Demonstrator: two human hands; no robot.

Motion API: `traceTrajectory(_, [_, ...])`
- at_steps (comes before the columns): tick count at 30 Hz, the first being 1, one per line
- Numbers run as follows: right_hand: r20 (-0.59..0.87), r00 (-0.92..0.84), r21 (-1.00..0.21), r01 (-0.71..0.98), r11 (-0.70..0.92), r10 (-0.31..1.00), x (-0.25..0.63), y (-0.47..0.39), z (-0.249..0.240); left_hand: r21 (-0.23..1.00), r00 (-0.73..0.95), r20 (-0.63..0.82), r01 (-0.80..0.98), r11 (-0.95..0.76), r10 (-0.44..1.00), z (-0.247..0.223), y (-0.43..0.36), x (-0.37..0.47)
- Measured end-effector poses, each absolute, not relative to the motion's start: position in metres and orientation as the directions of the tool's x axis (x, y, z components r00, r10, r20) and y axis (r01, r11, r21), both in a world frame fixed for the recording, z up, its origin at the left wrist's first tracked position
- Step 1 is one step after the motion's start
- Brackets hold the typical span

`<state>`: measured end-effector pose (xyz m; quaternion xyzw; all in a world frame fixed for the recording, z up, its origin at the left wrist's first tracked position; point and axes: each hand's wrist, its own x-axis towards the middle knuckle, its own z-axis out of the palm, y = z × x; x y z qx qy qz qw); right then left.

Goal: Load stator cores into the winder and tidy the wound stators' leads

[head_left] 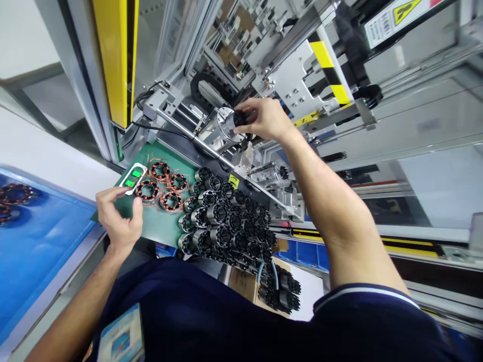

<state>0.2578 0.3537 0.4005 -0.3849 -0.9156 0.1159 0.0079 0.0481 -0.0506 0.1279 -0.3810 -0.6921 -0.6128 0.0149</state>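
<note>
My right hand (264,118) reaches into the machine and grips a black stator core (240,118) against a round metal chuck (225,122). My left hand (118,216) rests on the edge of the green mat (158,229), fingers curled, touching a copper-wound stator (147,190). It is not clear whether the fingers pinch it. Three more wound stators (169,191) lie beside it. A heap of bare black and silver stator cores (226,216) covers the mat's right part.
A small box with green lit buttons (134,177) sits at the mat's far left. A blue tray (33,236) with wound stators lies at the left. Machine frame, yellow light curtain (113,55) and metal fixtures (302,75) crowd the space ahead.
</note>
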Motion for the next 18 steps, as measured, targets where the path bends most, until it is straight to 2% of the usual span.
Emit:
traceTrajectory(4, [-0.161,-0.718,-0.195,0.696,0.691,0.678,0.25,0.371,0.41,0.824,-0.695,0.5,0.566,-0.036,0.517,0.128,-0.052,0.049])
traceTrajectory(7, [-0.22,-0.707,-0.234,0.707,0.667,0.672,0.246,0.378,0.411,0.829,-0.682,0.492,0.556,-0.054,0.541,0.131,-0.055,0.051])
traceTrajectory(11, [-0.195,-0.688,-0.279,0.722,0.634,0.699,0.246,0.371,0.411,0.846,-0.666,0.459,0.53,-0.059,0.588,0.135,-0.058,0.053])
traceTrajectory(15, [-0.255,-0.693,-0.219,0.721,0.658,0.674,0.235,0.365,0.431,0.807,-0.663,0.511,0.589,-0.04,0.548,0.131,-0.056,0.051])
traceTrajectory(16, [-0.238,-0.72,-0.212,0.693,0.689,0.651,0.228,0.366,0.435,0.797,-0.662,0.525,0.602,-0.037,0.535,0.13,-0.056,0.05])
traceTrajectory(18, [-0.075,-0.792,-0.286,0.599,0.748,0.606,0.212,0.37,0.435,0.791,-0.664,0.533,0.611,-0.03,0.524,0.127,-0.055,0.05])
